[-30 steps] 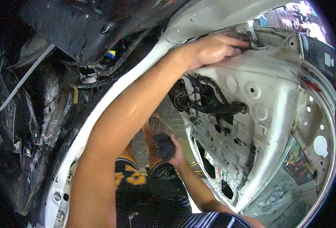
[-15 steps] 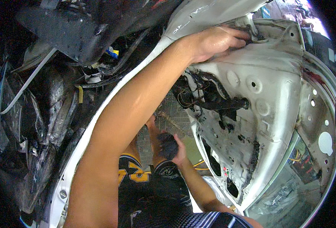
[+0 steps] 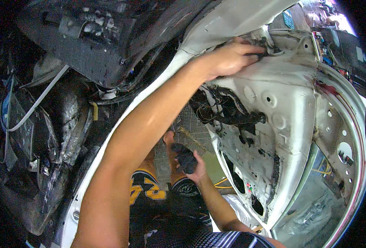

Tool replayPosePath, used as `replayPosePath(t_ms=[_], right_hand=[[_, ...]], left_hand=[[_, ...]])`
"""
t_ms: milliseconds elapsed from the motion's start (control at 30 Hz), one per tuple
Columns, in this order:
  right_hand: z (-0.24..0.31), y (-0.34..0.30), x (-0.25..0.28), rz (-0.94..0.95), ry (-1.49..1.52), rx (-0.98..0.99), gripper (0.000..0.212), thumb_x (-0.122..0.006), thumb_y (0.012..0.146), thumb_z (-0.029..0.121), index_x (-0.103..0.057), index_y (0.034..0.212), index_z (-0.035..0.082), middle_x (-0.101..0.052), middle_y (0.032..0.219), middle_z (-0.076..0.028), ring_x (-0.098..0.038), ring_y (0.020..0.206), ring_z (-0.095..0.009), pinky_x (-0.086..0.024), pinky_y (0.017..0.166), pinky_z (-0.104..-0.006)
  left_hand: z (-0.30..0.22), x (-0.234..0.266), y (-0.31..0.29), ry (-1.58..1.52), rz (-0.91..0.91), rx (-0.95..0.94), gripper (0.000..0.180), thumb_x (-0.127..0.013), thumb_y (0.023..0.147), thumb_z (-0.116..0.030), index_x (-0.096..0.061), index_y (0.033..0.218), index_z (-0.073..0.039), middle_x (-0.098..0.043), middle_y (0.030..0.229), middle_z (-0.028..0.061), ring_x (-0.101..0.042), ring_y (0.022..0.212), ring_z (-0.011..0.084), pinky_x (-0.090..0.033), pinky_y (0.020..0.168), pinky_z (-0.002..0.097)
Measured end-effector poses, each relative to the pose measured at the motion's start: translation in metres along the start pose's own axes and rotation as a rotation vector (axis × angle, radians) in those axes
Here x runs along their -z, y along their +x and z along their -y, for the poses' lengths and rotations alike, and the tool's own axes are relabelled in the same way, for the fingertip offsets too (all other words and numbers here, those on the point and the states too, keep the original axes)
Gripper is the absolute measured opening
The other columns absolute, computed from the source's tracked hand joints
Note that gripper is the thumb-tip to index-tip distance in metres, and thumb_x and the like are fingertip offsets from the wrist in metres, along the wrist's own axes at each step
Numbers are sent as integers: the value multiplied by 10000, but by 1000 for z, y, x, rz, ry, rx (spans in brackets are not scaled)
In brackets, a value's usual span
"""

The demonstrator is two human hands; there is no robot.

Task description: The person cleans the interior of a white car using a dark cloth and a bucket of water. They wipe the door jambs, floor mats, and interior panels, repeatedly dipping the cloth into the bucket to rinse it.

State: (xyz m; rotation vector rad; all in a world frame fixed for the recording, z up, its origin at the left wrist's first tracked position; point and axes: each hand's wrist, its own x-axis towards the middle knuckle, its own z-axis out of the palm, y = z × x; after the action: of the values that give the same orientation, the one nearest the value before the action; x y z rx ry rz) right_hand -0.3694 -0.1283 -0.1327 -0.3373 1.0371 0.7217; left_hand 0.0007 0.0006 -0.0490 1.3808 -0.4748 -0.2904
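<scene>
My left hand reaches up to the top of a bare silver car door, beside the metal hinge bracket. Its fingers are bent and slightly blurred; whatever they pinch there is too hidden to name. Lower down, above my lap, my right hand is closed around a dark, rough-surfaced rounded lump. Its kind does not show. A black wiring bundle hangs along the door's inner face, below my left hand.
A pale door-frame edge curves past my left arm. Left of it lies the dark car interior with a grey strap. Door glass shows at lower right. A grated mat and a yellow cable lie below.
The view has shifted, so the door sits slightly lower and further left. My left hand stays at the hinge with its fingers slightly moved. My right hand still holds the dark lump.
</scene>
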Motion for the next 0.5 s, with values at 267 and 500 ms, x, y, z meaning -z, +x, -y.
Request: replayPosePath(t_ms=[267, 500], right_hand=[[-6, 4, -4, 9, 34, 75, 628, -463, 995, 486, -502, 1361, -23, -655, 1194, -187, -660, 1014, -317, -567, 804, -443], [-8, -2, -4, 68, 111, 83, 528, -499, 989, 419, -532, 1333, 19, -647, 1208, -184, -649, 1013, -345, -516, 913, -483]], left_hand=[[-11, -10, -1, -591, -19, 262, 411, -565, 1004, -211, -554, 1361, -8, -603, 1208, 78, -544, 1080, 155, -436, 945, 286], [-10, 4, 3, -257, 33, 178, 400, -588, 989, -207, -577, 1351, -37, -566, 1298, 102, -520, 1169, 205, -412, 1003, 322]])
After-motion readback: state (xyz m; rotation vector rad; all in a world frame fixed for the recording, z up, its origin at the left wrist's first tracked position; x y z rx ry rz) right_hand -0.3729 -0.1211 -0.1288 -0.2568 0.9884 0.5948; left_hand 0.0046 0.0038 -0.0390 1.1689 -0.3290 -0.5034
